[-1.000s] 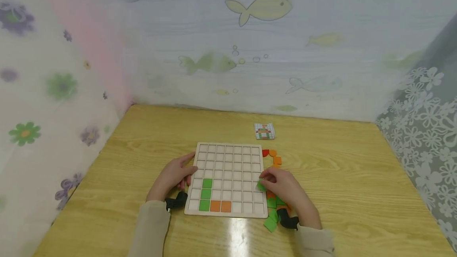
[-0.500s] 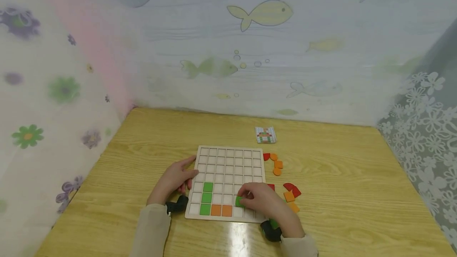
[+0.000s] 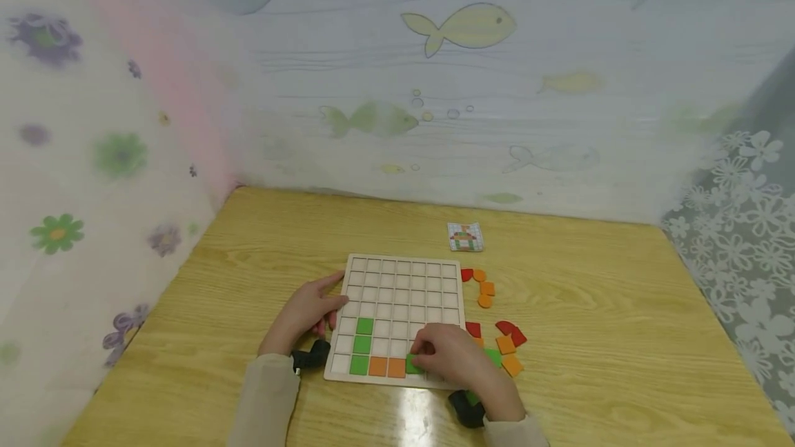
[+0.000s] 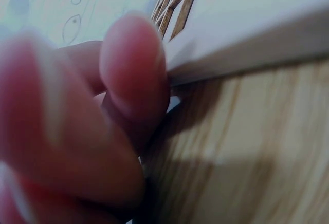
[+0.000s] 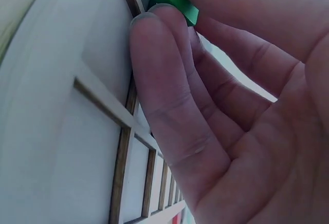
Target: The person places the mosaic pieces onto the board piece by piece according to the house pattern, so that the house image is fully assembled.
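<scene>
The step in hand seems to be fitting a green tile [image 3: 413, 364] into the bottom row of the board [image 3: 384, 311], just beside two orange tiles [image 3: 377, 366]. The right hand [image 3: 456, 359] pinches it between thumb and fingers; in the right wrist view it looks tilted, and I cannot tell whether it is seated. The left hand [image 3: 308, 308] lies relaxed against the board's left edge, index finger straight. The next move likely calls for pressing the tile flat and letting go. The card [image 3: 465, 236] beyond shows a coloured grid; no writing or brand is readable.
</scene>
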The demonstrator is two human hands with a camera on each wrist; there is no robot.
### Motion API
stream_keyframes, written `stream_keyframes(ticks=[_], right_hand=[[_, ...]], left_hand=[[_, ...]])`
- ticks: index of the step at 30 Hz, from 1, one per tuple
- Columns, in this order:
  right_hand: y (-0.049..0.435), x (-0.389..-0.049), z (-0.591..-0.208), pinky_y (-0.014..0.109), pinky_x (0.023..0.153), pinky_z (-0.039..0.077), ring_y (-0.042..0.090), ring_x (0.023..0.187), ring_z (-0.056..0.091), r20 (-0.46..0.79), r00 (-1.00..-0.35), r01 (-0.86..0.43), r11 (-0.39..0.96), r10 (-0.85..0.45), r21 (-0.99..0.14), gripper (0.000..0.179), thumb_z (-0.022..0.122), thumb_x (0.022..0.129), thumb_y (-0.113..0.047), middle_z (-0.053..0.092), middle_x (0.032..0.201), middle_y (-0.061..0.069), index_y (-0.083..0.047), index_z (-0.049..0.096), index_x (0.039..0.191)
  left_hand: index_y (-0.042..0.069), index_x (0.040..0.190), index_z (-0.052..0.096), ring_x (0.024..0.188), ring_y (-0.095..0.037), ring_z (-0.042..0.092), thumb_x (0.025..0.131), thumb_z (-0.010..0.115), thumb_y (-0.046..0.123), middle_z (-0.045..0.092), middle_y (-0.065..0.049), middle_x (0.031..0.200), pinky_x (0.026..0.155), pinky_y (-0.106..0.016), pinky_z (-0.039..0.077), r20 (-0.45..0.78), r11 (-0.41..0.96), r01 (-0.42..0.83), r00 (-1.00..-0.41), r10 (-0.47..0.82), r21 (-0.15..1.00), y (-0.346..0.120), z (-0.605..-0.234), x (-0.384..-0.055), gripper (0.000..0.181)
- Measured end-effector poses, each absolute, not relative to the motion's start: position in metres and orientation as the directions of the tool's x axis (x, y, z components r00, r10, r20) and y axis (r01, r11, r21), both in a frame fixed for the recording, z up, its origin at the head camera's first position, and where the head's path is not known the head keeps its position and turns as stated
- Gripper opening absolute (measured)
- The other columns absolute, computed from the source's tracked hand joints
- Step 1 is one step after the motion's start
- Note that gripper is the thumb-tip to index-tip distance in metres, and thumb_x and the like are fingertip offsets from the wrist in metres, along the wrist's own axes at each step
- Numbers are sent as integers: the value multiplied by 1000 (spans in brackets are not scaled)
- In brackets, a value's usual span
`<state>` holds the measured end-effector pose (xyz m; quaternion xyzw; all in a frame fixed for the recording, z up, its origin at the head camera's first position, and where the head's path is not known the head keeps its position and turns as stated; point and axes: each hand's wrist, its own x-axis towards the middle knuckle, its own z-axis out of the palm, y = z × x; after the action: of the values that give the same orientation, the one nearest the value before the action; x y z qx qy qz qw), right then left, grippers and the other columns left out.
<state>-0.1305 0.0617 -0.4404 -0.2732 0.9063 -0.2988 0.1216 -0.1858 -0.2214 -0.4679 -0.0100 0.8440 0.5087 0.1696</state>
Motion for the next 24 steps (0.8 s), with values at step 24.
stream_keyframes(ticks=[24], right_hand=[[63,-129,-438,21,55,38,4,59,43,-79,-833,-372,661,-547,-652,7,65,80,-20,48,66,-12,-21,64,87]], left_hand=[[33,136,35,33,-15,42,84,61,34,56,-14,55,37,-34,44,-317,440,-218,-934,165,871,-222,-467,-184,58]])
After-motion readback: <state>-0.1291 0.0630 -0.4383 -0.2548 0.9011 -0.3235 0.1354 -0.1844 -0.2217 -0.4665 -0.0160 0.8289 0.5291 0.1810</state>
